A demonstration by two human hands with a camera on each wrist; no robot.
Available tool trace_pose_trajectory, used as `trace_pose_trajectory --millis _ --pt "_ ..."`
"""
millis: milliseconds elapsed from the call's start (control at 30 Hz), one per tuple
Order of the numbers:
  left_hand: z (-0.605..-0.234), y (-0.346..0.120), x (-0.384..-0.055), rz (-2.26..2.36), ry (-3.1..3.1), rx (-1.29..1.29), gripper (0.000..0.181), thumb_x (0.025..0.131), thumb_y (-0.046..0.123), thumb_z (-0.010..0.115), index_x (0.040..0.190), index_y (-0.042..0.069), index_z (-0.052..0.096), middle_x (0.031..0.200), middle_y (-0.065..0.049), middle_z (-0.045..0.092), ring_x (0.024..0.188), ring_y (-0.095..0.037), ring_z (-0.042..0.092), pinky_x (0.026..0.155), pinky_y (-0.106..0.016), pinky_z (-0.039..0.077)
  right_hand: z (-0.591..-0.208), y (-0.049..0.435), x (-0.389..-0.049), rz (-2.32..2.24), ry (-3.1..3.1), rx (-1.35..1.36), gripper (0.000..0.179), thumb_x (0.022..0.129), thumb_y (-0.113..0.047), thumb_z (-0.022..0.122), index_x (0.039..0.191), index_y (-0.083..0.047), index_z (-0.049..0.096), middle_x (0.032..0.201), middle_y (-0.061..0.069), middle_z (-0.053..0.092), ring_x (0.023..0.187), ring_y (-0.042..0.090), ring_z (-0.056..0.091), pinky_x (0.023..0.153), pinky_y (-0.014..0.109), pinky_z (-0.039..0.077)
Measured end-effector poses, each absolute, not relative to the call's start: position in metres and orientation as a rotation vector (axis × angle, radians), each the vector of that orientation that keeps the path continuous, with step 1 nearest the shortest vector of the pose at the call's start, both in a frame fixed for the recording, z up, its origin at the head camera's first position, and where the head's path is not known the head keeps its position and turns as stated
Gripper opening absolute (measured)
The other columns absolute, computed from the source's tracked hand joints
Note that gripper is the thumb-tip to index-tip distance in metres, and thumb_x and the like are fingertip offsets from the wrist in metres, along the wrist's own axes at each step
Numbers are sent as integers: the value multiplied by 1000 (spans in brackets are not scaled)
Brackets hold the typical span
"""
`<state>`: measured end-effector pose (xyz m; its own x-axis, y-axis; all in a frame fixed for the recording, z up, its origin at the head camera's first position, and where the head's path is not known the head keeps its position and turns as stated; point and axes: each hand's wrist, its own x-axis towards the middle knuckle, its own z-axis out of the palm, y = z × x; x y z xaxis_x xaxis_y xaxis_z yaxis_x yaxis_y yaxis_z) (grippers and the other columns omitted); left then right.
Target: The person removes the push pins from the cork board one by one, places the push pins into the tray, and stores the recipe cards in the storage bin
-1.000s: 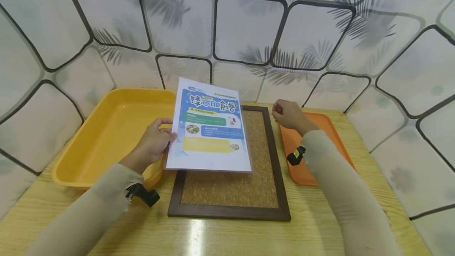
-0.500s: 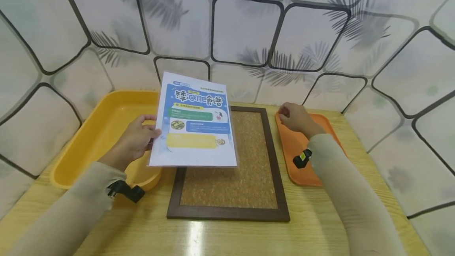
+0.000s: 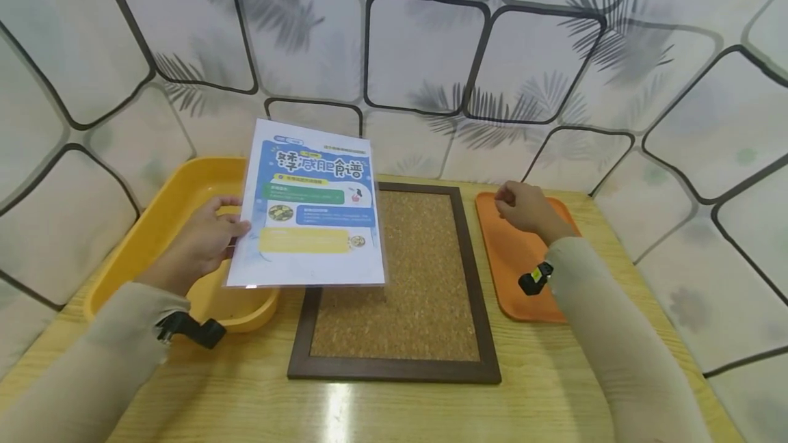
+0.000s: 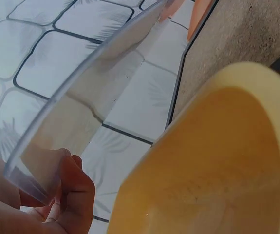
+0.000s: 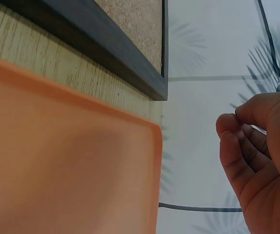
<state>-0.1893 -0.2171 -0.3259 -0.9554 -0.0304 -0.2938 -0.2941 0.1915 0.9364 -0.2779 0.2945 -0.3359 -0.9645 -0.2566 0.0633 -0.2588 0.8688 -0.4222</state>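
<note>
My left hand [image 3: 200, 241] pinches a laminated poster [image 3: 310, 207] by its left edge, the thumb on its front. The sheet is white and blue with large Chinese lettering and green, blue and yellow panels. It hangs in the air, tilted, over parts of the yellow basin and the corkboard. In the left wrist view, the clear plastic rim [image 4: 86, 61] of the poster runs up from the fingers. My right hand [image 3: 523, 209] hovers above the orange tray [image 3: 514, 279] with fingers curled and thumb tip against the index finger. Nothing shows between those fingertips [image 5: 226, 124].
A corkboard [image 3: 406, 320] with a dark brown frame lies mid-table, its upper left behind the poster. The yellow basin [image 3: 178, 186] stands at the left, partly under the left arm. A patterned fabric wall [image 3: 425, 53] rises behind the wooden table [image 3: 246, 395].
My left hand has carried the poster leftward, uncovering more of the corkboard. My right hand has moved to the right, further over the orange tray, fingers still curled.
</note>
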Motion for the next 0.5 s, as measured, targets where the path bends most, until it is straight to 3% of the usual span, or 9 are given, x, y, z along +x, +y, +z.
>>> trace_pose_trajectory --millis 300,500 --pt "-327 -240 -185 1831 2255 -313 50 103 9 44 146 10 19 130 -21 41 94 -26 57 76 -35 55 -342 309 -273 733 -3055 392 20 99 -13 51 107 4 59 94 16 65 81 27 64 69 42 53" --pt "-326 -258 -185 1840 2249 -315 48 103 7 44 144 9 18 122 -15 44 85 -14 59 74 -31 53 -344 318 -269 804 -3039 363 15 99 -10 51 103 1 59 91 15 64 79 28 63 65 38 52"
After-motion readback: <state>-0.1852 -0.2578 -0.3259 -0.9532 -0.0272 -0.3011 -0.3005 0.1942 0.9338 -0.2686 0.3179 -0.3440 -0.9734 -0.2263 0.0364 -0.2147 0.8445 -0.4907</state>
